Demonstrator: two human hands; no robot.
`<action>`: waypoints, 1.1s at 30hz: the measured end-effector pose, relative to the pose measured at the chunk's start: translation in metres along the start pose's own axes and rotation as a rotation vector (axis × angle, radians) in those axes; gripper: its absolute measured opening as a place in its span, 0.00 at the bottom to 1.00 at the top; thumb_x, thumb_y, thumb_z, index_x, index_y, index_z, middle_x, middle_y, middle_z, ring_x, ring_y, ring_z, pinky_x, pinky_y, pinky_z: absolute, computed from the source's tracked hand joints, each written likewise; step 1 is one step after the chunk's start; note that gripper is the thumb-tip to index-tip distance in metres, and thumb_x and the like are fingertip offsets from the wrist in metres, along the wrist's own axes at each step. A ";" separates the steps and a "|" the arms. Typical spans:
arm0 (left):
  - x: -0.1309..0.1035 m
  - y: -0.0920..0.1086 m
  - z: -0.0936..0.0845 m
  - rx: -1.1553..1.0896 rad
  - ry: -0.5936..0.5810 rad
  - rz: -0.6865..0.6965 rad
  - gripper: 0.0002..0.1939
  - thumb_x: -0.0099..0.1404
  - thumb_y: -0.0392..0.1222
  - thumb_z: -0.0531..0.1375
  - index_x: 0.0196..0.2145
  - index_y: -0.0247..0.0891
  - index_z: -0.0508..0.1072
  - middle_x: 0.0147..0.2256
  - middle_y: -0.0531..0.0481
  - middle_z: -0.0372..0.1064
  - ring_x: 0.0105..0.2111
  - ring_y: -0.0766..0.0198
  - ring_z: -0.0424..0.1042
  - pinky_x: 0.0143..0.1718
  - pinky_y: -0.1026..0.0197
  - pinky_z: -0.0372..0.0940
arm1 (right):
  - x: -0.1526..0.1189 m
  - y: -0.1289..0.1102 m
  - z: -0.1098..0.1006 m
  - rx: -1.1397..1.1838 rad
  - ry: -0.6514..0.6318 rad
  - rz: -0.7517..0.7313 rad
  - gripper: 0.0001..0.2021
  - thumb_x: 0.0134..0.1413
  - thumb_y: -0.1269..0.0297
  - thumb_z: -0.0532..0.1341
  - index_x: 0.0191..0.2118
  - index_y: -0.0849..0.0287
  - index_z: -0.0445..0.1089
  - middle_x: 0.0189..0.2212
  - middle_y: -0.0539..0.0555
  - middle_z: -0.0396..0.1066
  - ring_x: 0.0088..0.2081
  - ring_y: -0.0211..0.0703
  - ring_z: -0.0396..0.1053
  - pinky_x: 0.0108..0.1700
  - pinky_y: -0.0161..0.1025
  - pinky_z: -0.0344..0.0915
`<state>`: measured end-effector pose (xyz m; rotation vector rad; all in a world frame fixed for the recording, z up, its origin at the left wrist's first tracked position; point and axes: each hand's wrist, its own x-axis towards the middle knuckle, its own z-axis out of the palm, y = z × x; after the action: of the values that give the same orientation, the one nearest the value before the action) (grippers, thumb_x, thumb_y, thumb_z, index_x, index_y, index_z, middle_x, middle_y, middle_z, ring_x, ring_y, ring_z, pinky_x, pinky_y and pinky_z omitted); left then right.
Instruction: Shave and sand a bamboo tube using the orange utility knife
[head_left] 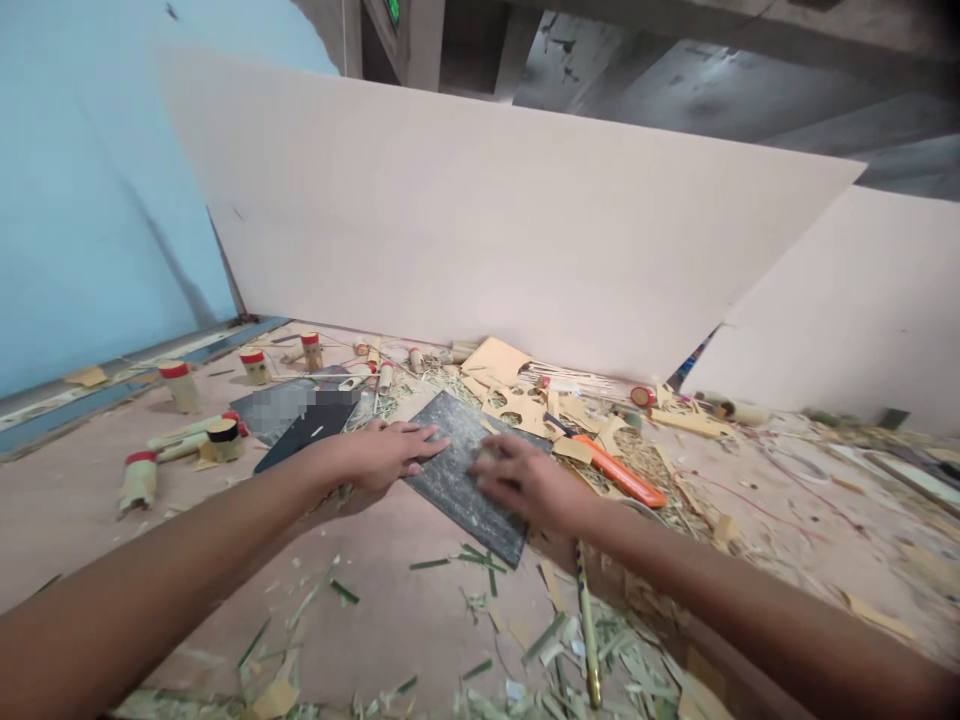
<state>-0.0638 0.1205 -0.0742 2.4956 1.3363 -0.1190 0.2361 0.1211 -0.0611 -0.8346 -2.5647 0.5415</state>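
Observation:
A dark grey sheet of sandpaper (457, 485), coated with pale dust, lies on the board in front of me. My left hand (386, 455) rests on its left edge, fingers stretched out flat and holding nothing. My right hand (529, 480) bends over the middle of the sheet with its fingers pinched together. Something small and pale seems to be between those fingertips, but blur and the fingers hide what it is. To the right of the sheet lies an orange-handled utility knife (619, 472). Beside my left hand is a flat black object (307, 435).
Red-capped bamboo tubes (176, 385) stand and lie at the left. Cut yellow card scraps (521, 408) and bamboo shavings are spread behind and to the right. A gold pencil-like stick (589, 630) lies in front. A large pale panel (487, 210) leans at the back.

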 end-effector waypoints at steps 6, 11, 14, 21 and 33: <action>0.006 -0.010 0.011 -0.014 0.059 -0.004 0.31 0.75 0.50 0.53 0.73 0.56 0.53 0.75 0.50 0.44 0.72 0.46 0.48 0.70 0.42 0.42 | 0.005 0.004 -0.028 0.109 0.203 0.203 0.21 0.69 0.49 0.57 0.54 0.57 0.77 0.58 0.65 0.73 0.58 0.62 0.71 0.64 0.63 0.64; -0.003 0.001 -0.006 -0.031 -0.009 -0.017 0.32 0.75 0.52 0.54 0.74 0.55 0.53 0.75 0.48 0.42 0.73 0.39 0.47 0.69 0.34 0.44 | -0.016 -0.032 -0.031 1.046 0.249 0.474 0.25 0.73 0.52 0.50 0.65 0.61 0.65 0.52 0.62 0.78 0.52 0.50 0.79 0.59 0.49 0.73; -0.015 0.011 -0.022 -0.039 -0.082 -0.011 0.43 0.69 0.64 0.58 0.75 0.52 0.49 0.75 0.44 0.39 0.73 0.35 0.44 0.69 0.33 0.45 | -0.024 -0.040 -0.032 1.378 0.264 0.562 0.21 0.70 0.58 0.53 0.59 0.66 0.69 0.49 0.65 0.80 0.50 0.49 0.80 0.56 0.41 0.74; -0.022 0.029 -0.043 -0.086 -0.052 -0.071 0.42 0.60 0.56 0.69 0.69 0.51 0.64 0.71 0.45 0.54 0.69 0.38 0.57 0.67 0.42 0.55 | -0.029 -0.041 -0.030 1.493 0.191 0.512 0.21 0.70 0.59 0.51 0.57 0.66 0.71 0.46 0.65 0.81 0.45 0.51 0.82 0.50 0.41 0.77; -0.022 0.034 -0.043 -0.138 -0.034 -0.013 0.31 0.61 0.51 0.69 0.62 0.49 0.75 0.67 0.47 0.64 0.65 0.46 0.66 0.62 0.52 0.60 | -0.024 -0.015 -0.039 1.371 0.481 0.640 0.21 0.74 0.59 0.47 0.43 0.66 0.74 0.38 0.67 0.82 0.36 0.50 0.82 0.42 0.42 0.80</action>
<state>-0.0514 0.0986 -0.0211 2.3604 1.3014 -0.0685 0.2653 0.1041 -0.0267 -0.9688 -0.9717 1.6970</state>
